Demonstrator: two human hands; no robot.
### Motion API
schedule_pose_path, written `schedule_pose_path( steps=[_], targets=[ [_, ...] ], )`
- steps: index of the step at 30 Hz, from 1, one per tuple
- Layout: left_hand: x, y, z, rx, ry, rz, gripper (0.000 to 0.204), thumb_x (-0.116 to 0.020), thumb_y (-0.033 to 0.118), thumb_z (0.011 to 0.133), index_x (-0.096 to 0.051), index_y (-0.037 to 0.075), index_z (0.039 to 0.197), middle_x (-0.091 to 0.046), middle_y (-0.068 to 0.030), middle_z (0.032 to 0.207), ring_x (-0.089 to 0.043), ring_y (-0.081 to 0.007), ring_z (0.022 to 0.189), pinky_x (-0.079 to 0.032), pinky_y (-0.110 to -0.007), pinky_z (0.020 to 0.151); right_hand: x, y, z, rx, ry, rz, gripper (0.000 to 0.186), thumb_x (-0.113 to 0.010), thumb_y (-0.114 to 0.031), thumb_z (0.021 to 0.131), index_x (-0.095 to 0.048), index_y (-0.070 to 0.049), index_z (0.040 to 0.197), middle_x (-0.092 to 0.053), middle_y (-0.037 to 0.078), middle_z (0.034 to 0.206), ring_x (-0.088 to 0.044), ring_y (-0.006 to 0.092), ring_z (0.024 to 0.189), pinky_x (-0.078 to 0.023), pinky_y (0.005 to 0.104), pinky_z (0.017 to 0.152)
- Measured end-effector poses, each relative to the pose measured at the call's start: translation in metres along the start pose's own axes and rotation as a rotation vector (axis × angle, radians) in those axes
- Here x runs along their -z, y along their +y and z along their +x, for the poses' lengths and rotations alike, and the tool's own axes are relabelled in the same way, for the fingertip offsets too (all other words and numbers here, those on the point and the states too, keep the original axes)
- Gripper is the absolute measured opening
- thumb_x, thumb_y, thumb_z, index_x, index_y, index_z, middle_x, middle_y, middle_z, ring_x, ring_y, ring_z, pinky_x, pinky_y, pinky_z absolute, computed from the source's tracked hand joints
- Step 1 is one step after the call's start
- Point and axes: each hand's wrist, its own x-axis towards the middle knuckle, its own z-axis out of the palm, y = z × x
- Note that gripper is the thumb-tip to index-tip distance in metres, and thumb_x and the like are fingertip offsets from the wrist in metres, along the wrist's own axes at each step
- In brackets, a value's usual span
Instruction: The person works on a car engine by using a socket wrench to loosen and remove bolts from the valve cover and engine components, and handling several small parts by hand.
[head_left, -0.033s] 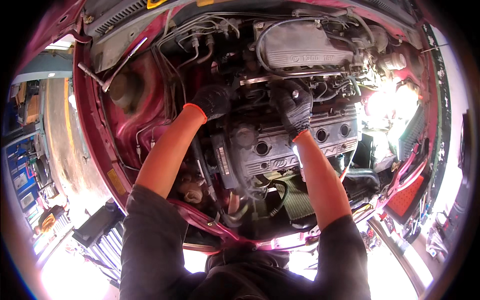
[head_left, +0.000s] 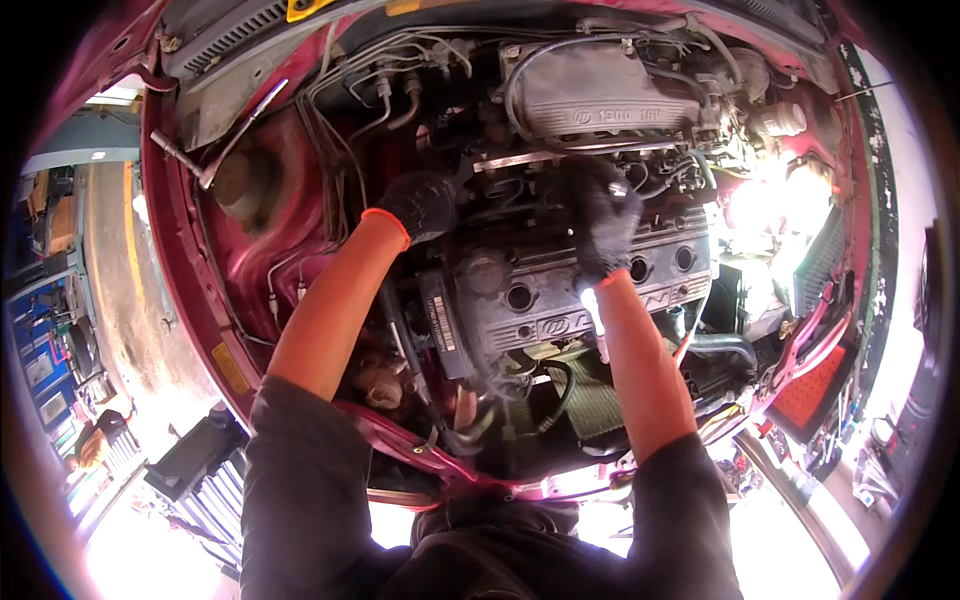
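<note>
My left hand [head_left: 425,203], in a dark glove with an orange cuff, reaches into the gap left of the engine's middle, near the hoses. Its fingertips are lost in shadow. Behind the silver valve cover [head_left: 560,300], my right hand [head_left: 604,228], gloved alike, is closed with its knuckles up. A small shiny metal end [head_left: 619,189] shows at that hand; the rest of what it grips is hidden. Under the right wrist a bright light stick [head_left: 594,306] leans on the valve cover. Beyond both hands sits the ribbed grey engine cover [head_left: 600,95].
A long-handled ratchet [head_left: 245,130] lies by the left strut tower [head_left: 248,185]. Hoses [head_left: 355,165] run down the bay's left side. The battery area [head_left: 735,300] is at right, beside strong glare. The red front crossmember [head_left: 420,455] crosses before me.
My right hand has shifted slightly right and toward me, turning at the wrist, and the metal end has moved with it. My left hand stays in nearly the same place.
</note>
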Motion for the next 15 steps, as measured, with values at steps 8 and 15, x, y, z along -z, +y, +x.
schedule_pose_path(
  steps=[8, 15],
  targets=[
    [0.014, 0.003, -0.036, 0.009, 0.197, -0.192, 0.02, -0.052, 0.021, 0.083, -0.066, 0.014, 0.096, -0.066, -0.0136, 0.089, -0.064, -0.0317, 0.085, -0.05, -0.043, 0.072, 0.112, -0.095, -0.094, 0.73, 0.227, -1.245, 0.012, -0.055, 0.004, 0.082, -0.06, 0.0, 0.092, -0.062, 0.012, 0.096, -0.057, 0.0203, 0.082, -0.048, 0.0288, 0.073],
    [0.062, 0.046, -0.06, -0.004, 0.361, -0.337, 0.022, -0.054, 0.02, 0.087, -0.067, 0.013, 0.103, -0.064, -0.016, 0.093, -0.062, -0.0341, 0.085, -0.049, -0.043, 0.075, 0.143, -0.069, -0.192, -0.115, 0.151, -0.208, 0.037, -0.056, -0.033, 0.092, -0.059, -0.001, 0.11, -0.062, 0.003, 0.076, -0.046, 0.0041, 0.057, -0.033, 0.0166, 0.05]
  ],
)
